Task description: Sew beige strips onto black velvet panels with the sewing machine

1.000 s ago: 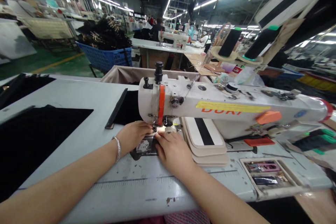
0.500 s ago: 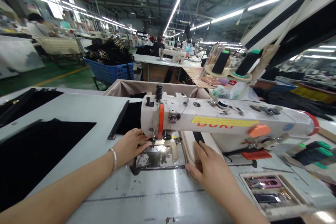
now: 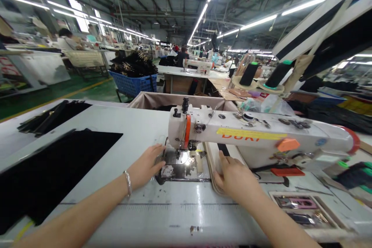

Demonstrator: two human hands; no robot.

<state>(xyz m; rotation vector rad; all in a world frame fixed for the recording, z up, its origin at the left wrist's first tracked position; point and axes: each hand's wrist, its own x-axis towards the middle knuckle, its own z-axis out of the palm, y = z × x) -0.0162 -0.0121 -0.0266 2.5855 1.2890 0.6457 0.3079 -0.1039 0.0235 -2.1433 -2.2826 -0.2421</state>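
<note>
My left hand (image 3: 147, 164) lies with fingers spread at the left edge of the metal needle plate (image 3: 181, 170), holding nothing visible. The white sewing machine (image 3: 250, 128) stands over the plate, its needle area to the right of that hand. Under the machine arm, my right hand (image 3: 234, 174) rests on a white padded panel with a black stripe (image 3: 223, 149). Its index finger points onto the stripe, the thumb sits at the panel's near edge, and the other fingers are partly hidden. Black fabric (image 3: 66, 166) lies flat on the table at the left.
More black pieces (image 3: 52, 116) lie at the back left. Behind the table stand a fabric-lined bin (image 3: 139, 100) and a blue basket (image 3: 133, 83) heaped with dark pieces. Thread cones (image 3: 248, 74) rise at the back right; a tool tray (image 3: 305, 209) sits at the near right.
The black piece behind the needle area has gone from the tabletop. My left hand has opened wider beside the plate. The view has swung left, so most things sit further right.
</note>
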